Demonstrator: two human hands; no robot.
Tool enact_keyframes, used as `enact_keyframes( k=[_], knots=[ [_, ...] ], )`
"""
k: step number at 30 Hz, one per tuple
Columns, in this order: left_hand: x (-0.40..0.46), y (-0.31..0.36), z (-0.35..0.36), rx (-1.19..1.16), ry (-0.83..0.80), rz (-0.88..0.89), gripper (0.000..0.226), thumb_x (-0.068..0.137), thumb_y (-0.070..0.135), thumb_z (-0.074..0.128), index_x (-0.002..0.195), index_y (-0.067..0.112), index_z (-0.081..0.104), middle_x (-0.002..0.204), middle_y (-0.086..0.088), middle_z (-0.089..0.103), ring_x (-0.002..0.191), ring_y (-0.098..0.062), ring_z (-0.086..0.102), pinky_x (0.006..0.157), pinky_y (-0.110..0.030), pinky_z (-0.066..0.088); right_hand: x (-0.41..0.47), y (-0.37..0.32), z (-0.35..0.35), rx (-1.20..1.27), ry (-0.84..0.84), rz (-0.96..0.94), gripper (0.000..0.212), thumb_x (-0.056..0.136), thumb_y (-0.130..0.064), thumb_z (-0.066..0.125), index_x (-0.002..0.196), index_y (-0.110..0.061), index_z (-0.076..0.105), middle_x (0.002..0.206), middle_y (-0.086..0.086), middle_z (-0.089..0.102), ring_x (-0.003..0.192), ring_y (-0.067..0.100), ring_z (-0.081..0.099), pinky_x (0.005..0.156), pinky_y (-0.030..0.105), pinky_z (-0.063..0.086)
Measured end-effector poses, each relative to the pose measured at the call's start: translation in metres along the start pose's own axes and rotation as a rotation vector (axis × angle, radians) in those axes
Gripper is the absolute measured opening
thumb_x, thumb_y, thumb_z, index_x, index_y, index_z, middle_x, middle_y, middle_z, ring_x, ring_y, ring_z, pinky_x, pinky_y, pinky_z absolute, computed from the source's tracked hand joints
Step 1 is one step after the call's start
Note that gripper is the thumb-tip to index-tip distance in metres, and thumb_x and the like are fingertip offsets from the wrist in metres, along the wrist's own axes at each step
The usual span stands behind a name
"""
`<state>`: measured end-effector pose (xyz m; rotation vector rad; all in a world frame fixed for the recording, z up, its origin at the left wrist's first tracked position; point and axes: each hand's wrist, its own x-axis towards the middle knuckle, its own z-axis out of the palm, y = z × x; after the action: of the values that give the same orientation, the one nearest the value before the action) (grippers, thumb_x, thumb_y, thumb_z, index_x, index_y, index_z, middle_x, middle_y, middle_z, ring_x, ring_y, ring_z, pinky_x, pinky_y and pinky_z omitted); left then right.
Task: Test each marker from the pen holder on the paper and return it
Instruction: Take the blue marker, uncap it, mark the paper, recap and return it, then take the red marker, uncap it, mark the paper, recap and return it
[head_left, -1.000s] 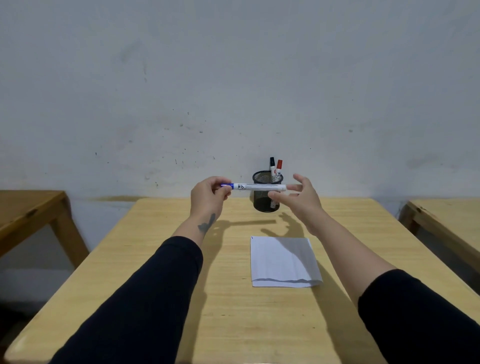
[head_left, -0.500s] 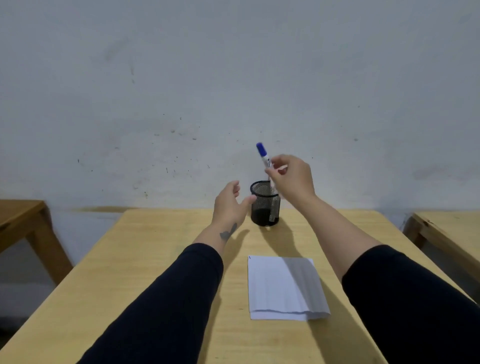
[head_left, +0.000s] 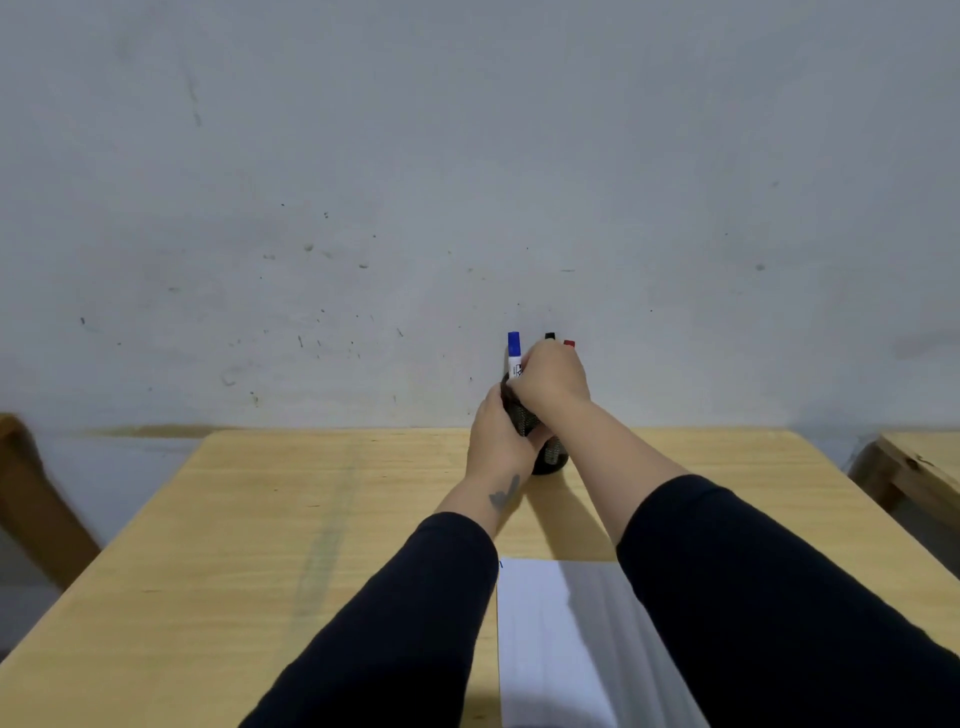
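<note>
A black mesh pen holder (head_left: 551, 457) stands near the far edge of the wooden table (head_left: 322, 519). My left hand (head_left: 496, 441) wraps around its left side. My right hand (head_left: 551, 382) sits over the holder's top, fingers closed on a blue-capped marker (head_left: 514, 353) that stands upright in the holder. The tips of a black-capped marker (head_left: 549, 336) and a red-capped marker (head_left: 569, 343) poke up behind my right hand. A white sheet of paper (head_left: 550, 644) lies near me, partly under my right sleeve, with a small blue mark at its top left corner.
A grey speckled wall rises right behind the table. Another wooden table (head_left: 919, 467) stands to the right, and a wooden leg (head_left: 36, 499) of other furniture shows at the left.
My right hand has lowered the blue marker from above the rim down into the holder. My left hand has closed around the holder's side. The view has tilted closer to the table.
</note>
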<state>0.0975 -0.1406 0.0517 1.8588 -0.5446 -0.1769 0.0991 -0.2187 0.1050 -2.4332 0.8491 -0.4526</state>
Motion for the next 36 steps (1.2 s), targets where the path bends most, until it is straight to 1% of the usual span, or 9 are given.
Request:
enact_keyframes(
  k=[4,7,9,14,20,25,28,32,36],
  knots=[
    [0.001,-0.004,0.003,-0.004,0.014,-0.017,0.040,0.083,0.018,0.067,0.119,0.016,0.050,0.116,-0.006,0.061,0.105,-0.024,0.060,0.090,-0.043,0.052,0.002,0.001,0.002,-0.032,-0.027,0.035,0.038,0.084,-0.009,0.064,0.057,-0.012,0.038,0.059,0.002,0.038,0.052,0.018,0.040,0.042,0.024,0.022],
    [0.002,-0.005,0.003,-0.012,0.008,-0.003,0.046,0.081,0.021,0.071,0.121,0.016,0.049,0.118,-0.004,0.059,0.105,-0.022,0.059,0.089,-0.037,0.050,-0.002,-0.001,-0.010,0.086,0.105,-0.009,0.005,0.085,-0.006,0.061,0.081,-0.004,0.064,0.081,0.010,0.062,0.071,0.026,0.061,0.059,0.026,0.047],
    [0.004,-0.006,0.003,-0.005,0.019,0.009,0.050,0.077,0.022,0.075,0.121,0.015,0.050,0.119,-0.004,0.060,0.107,-0.022,0.059,0.091,-0.037,0.049,-0.003,0.002,-0.021,0.231,0.252,-0.018,0.020,0.085,-0.007,0.062,0.105,-0.008,0.066,0.103,0.013,0.067,0.094,0.030,0.065,0.078,0.033,0.052],
    [0.003,-0.008,0.004,0.036,0.032,0.036,0.054,0.076,0.022,0.075,0.123,0.013,0.049,0.122,-0.006,0.058,0.111,-0.021,0.057,0.095,-0.037,0.048,-0.009,0.022,-0.038,0.244,0.307,0.115,0.043,0.082,-0.023,0.071,0.118,-0.005,0.055,0.116,0.013,0.065,0.110,0.030,0.060,0.080,0.031,0.044],
    [0.005,-0.010,0.005,0.082,0.028,0.055,0.057,0.078,0.024,0.074,0.126,0.012,0.047,0.123,-0.006,0.057,0.113,-0.021,0.055,0.096,-0.034,0.046,-0.016,0.035,-0.022,0.287,0.200,0.202,0.019,0.080,-0.025,0.073,0.079,-0.007,0.070,0.083,0.013,0.069,0.090,0.030,0.068,0.064,0.027,0.043],
    [0.003,-0.006,0.007,0.062,0.033,0.043,0.058,0.077,0.022,0.074,0.129,0.013,0.047,0.123,-0.004,0.057,0.114,-0.020,0.055,0.097,-0.033,0.046,-0.011,0.026,-0.038,0.394,0.260,0.168,0.022,0.079,-0.024,0.075,0.095,-0.009,0.075,0.097,0.009,0.074,0.086,0.022,0.065,0.061,0.021,0.039],
    [0.002,-0.002,0.005,0.049,0.013,-0.009,0.064,0.076,0.018,0.076,0.129,0.010,0.042,0.125,-0.006,0.056,0.116,-0.022,0.054,0.094,-0.031,0.045,-0.009,0.009,-0.063,0.464,0.311,0.046,0.025,0.080,-0.021,0.073,0.102,-0.008,0.074,0.101,0.009,0.073,0.093,0.021,0.067,0.072,0.025,0.044],
    [0.000,0.014,-0.011,0.045,0.014,-0.053,0.099,0.078,0.014,0.075,0.150,0.008,0.007,0.153,-0.009,0.032,0.141,-0.027,0.032,0.113,-0.041,0.033,-0.016,-0.011,-0.091,0.525,0.263,-0.116,0.032,0.081,-0.019,0.072,0.110,-0.008,0.072,0.103,0.010,0.073,0.089,0.018,0.064,0.091,0.035,0.053],
    [-0.018,0.055,-0.042,-0.071,0.194,0.145,0.058,0.095,0.013,0.053,0.147,0.021,0.029,0.146,-0.003,0.043,0.133,-0.016,0.041,0.104,-0.028,0.036,-0.041,-0.010,-0.098,0.525,0.145,-0.183,0.045,0.077,-0.016,0.077,0.119,-0.011,0.063,0.086,0.005,0.068,0.087,0.019,0.067,0.086,0.037,0.056]
  ],
)
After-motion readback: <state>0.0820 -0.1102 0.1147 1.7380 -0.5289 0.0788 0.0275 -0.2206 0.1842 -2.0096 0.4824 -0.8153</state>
